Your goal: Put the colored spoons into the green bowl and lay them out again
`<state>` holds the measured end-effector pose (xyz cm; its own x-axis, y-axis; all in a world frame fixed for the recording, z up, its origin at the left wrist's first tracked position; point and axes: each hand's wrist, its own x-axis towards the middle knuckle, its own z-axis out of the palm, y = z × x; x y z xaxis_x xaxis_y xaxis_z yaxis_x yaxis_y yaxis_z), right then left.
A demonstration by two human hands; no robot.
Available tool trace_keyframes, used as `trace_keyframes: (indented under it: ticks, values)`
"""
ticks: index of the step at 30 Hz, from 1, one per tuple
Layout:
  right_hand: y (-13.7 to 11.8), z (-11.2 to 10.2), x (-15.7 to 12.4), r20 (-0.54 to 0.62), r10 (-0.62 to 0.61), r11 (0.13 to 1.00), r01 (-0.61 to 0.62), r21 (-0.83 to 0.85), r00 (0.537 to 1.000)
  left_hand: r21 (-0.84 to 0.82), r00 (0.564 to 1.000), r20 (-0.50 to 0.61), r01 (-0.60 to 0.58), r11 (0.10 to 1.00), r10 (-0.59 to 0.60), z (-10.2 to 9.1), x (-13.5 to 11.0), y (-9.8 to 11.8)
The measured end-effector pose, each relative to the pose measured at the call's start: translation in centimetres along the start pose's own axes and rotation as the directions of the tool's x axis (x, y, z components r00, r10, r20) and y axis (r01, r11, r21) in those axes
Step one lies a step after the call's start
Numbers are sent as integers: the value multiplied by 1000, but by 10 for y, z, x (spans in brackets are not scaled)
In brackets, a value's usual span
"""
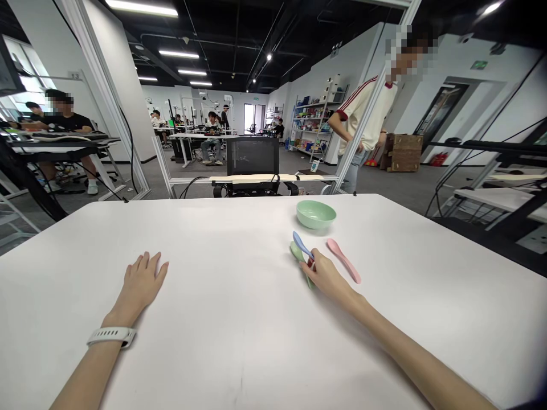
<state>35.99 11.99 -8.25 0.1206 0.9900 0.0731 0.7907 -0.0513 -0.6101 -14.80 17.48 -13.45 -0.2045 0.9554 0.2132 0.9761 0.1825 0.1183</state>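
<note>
My left hand lies flat on the white table, palm down with its fingers apart, and touches nothing else. A white watch band circles that wrist. My right hand curls over a blue plastic spoon and a pale green spoon. A bit of red shows between its fingers, but the hand hides most of it. To the right of that hand, a pink spoon lies apart on the table. Beyond the spoons stands a pale green bowl.
A dark monitor and a metal frame stand beyond the table's far edge. A person in a cream shirt stands at the far right. Other people sit at desks behind, near stocked shelves and a wooden crate.
</note>
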Motion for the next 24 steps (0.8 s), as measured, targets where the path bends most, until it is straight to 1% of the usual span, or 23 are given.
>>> trace_keyframes:
  ticks: [7, 11, 14, 16, 17, 19, 21, 23, 24]
  values:
    - [-1, 0, 0, -6, 10, 1000, -10, -10, 1000, 9, 999, -7, -32, 999, 32, 6, 2, -5]
    - [1, 1, -1, -12, 7, 1000, -7, -9, 1000, 12, 998, -34, -43, 999, 43, 12, 3, -9]
    - [5, -5, 4, -52, -14, 1000, 13, -14, 999, 21, 997, -55, -52, 998, 53, 13, 3, -9]
    - [10, -18, 11, -131, -10, 1000, 7, -24, 991, 24, 996, -65, -62, 998, 63, 12, 2, -7]
    - [13, -27, 15, -174, 11, 1000, -16, -27, 985, 24, 995, -68, -65, 998, 66, 11, 1, -7]
    - [23, -49, 24, -253, 87, 995, -98, -32, 964, 19, 995, -70, -65, 998, 66, 9, -1, -5]
    - [41, -75, 33, -329, 161, 979, -192, -63, 930, 15, 996, -61, -58, 998, 58, 6, -3, -4]
    - [65, -99, 41, -395, 202, 956, -267, -118, 896, 14, 998, -49, -48, 999, 49, 5, -4, -3]
    - [79, -110, 45, -422, 235, 933, -325, -154, 876, 15, 998, -42, -42, 999, 43, 4, -4, -2]
